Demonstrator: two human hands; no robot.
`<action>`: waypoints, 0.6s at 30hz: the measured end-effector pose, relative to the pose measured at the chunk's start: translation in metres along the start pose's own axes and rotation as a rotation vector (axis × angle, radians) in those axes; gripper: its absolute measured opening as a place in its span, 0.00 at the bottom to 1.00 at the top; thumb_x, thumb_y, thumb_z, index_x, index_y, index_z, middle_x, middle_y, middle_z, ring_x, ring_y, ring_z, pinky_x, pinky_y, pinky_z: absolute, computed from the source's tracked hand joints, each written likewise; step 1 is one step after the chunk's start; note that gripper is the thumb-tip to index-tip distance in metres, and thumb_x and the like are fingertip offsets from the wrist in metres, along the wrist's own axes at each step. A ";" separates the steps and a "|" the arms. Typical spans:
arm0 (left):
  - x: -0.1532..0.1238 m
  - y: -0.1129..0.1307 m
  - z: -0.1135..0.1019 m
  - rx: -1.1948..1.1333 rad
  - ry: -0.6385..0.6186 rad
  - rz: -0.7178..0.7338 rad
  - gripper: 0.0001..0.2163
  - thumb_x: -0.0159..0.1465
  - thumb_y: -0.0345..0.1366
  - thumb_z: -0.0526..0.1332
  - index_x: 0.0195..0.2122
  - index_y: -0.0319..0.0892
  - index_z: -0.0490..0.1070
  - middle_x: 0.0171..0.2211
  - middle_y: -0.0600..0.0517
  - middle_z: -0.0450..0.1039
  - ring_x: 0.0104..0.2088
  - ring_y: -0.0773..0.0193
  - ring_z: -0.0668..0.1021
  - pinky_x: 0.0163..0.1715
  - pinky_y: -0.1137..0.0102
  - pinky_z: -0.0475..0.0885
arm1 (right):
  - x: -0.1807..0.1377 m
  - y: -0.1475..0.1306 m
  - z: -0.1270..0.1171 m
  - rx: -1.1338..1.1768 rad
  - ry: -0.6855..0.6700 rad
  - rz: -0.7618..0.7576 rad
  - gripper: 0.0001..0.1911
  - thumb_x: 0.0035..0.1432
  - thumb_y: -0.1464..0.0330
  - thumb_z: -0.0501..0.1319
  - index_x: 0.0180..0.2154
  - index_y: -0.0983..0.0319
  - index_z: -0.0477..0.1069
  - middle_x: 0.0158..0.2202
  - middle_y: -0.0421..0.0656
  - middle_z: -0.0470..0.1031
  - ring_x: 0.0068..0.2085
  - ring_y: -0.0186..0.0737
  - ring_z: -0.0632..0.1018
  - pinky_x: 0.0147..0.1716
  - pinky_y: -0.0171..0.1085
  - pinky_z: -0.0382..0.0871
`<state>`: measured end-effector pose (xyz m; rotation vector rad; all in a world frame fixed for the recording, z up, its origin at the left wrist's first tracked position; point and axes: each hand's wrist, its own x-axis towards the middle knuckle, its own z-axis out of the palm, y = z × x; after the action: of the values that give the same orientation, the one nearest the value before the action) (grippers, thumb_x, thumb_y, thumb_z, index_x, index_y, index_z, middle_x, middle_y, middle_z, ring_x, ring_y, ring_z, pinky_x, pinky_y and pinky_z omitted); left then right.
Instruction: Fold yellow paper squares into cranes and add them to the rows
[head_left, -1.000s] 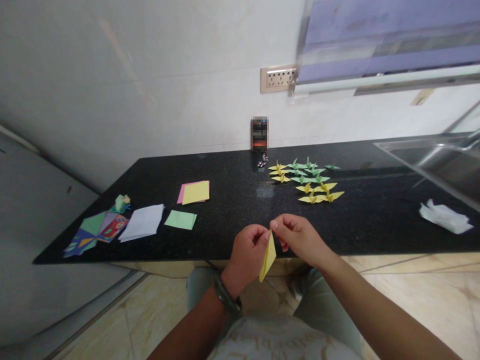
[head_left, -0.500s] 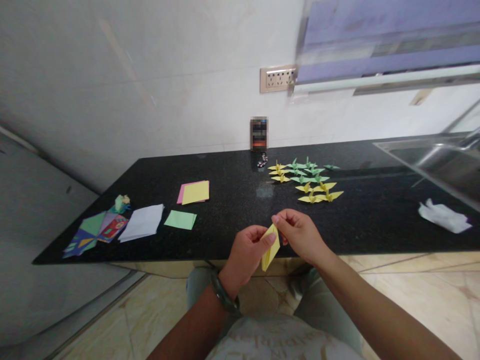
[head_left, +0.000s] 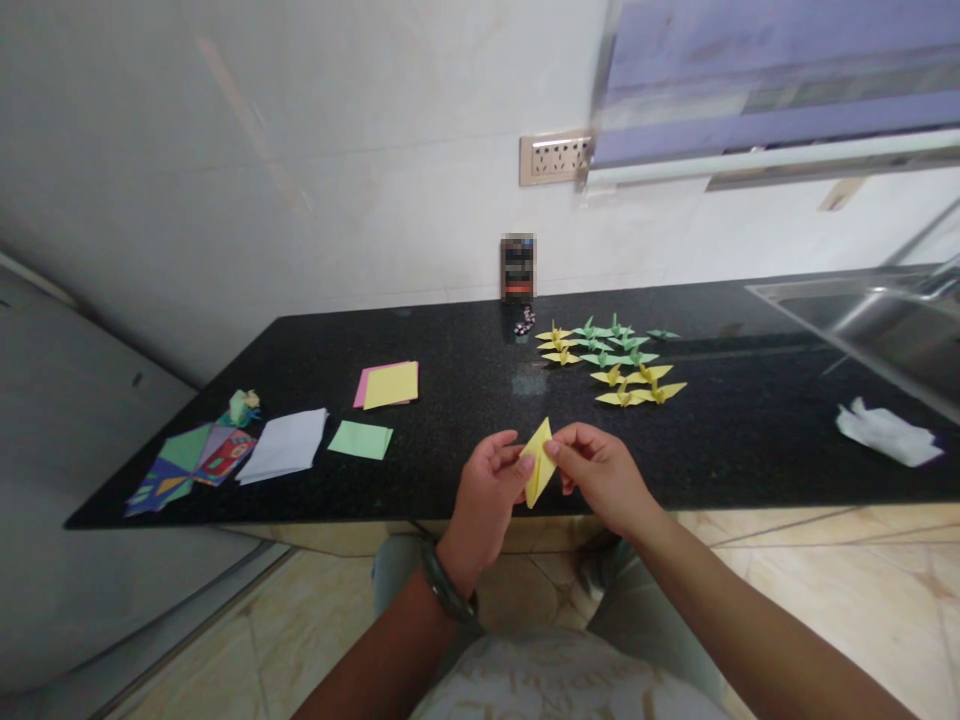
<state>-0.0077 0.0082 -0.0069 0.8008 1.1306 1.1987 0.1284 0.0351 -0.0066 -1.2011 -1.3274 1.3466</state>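
Observation:
A yellow folded paper (head_left: 538,468), a narrow diamond shape, is held above the counter's front edge. My left hand (head_left: 491,490) pinches its left side with the thumb on top. From the right, my right hand (head_left: 600,470) grips its edge between thumb and fingers; the curled fingertips are partly hidden. Beyond the hands, several yellow paper cranes (head_left: 621,396) and several green paper cranes (head_left: 598,358) stand in rows on the black counter.
On the black counter (head_left: 465,350) lie yellow paper sheets (head_left: 391,385), green sheets (head_left: 361,440), white paper (head_left: 285,445) and a colourful packet (head_left: 172,470). A phone (head_left: 518,268) leans on the wall. Crumpled tissue (head_left: 889,432) and a sink (head_left: 870,310) are at right.
The yellow folded paper has moved up and turned a little. My right hand's grip has shifted from its top tip to its right side, and my left fingers have loosened outward.

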 end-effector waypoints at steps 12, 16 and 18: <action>-0.001 -0.003 0.002 0.227 -0.020 -0.022 0.12 0.52 0.41 0.62 0.23 0.37 0.66 0.19 0.54 0.70 0.15 0.74 0.67 0.14 0.79 0.59 | 0.000 -0.001 0.004 0.059 0.007 -0.043 0.14 0.44 0.61 0.64 0.26 0.63 0.64 0.18 0.34 0.65 0.16 0.26 0.64 0.13 0.27 0.61; -0.002 0.000 0.001 0.335 -0.033 0.030 0.11 0.53 0.40 0.62 0.22 0.36 0.69 0.15 0.56 0.66 0.14 0.75 0.64 0.13 0.79 0.56 | 0.002 0.000 0.006 0.131 0.018 -0.042 0.15 0.42 0.61 0.66 0.29 0.61 0.64 0.19 0.33 0.66 0.17 0.28 0.66 0.12 0.27 0.61; -0.002 0.001 0.001 0.343 -0.043 0.055 0.10 0.53 0.39 0.61 0.24 0.36 0.71 0.14 0.57 0.64 0.14 0.75 0.63 0.14 0.78 0.56 | 0.003 0.004 0.006 0.151 0.040 -0.025 0.16 0.43 0.61 0.66 0.33 0.61 0.65 0.19 0.33 0.67 0.17 0.28 0.66 0.12 0.28 0.61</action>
<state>-0.0069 0.0064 -0.0057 1.1190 1.3046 1.0395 0.1220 0.0371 -0.0106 -1.1002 -1.1866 1.3722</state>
